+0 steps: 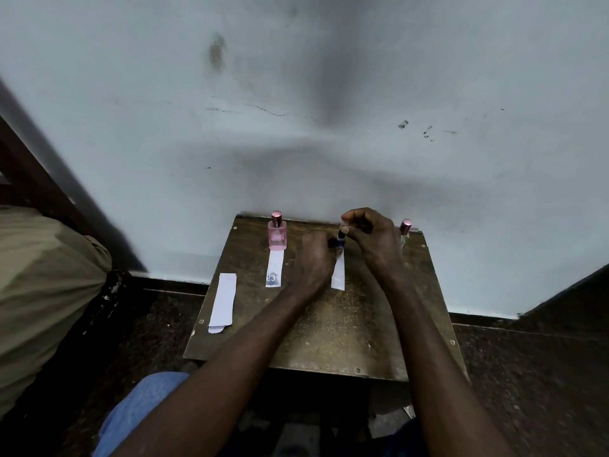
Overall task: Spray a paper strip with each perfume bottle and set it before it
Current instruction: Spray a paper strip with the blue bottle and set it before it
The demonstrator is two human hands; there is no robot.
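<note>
A pale, stained wall (329, 94) is seen behind, and a small brown wooden table (329, 334) is placed against it on a dark floor (527, 374). The left hand (313, 258) is seen from its back, with the fingers curled at the lower part of a dark blue perfume bottle (340, 243), which stands in the middle at the far edge. The right hand (370, 237) is held over the same bottle, and its top is pinched between thumb and fingers; what exactly is pinched cannot be told. A stack of plain white paper strips (223, 300) lies at the left edge. A white strip (338, 275) lies just before the blue bottle. A printed strip (274, 270) lies before a pink glass bottle (277, 234). A clear bottle with a pink cap (404, 229) stands at the right.
</note>
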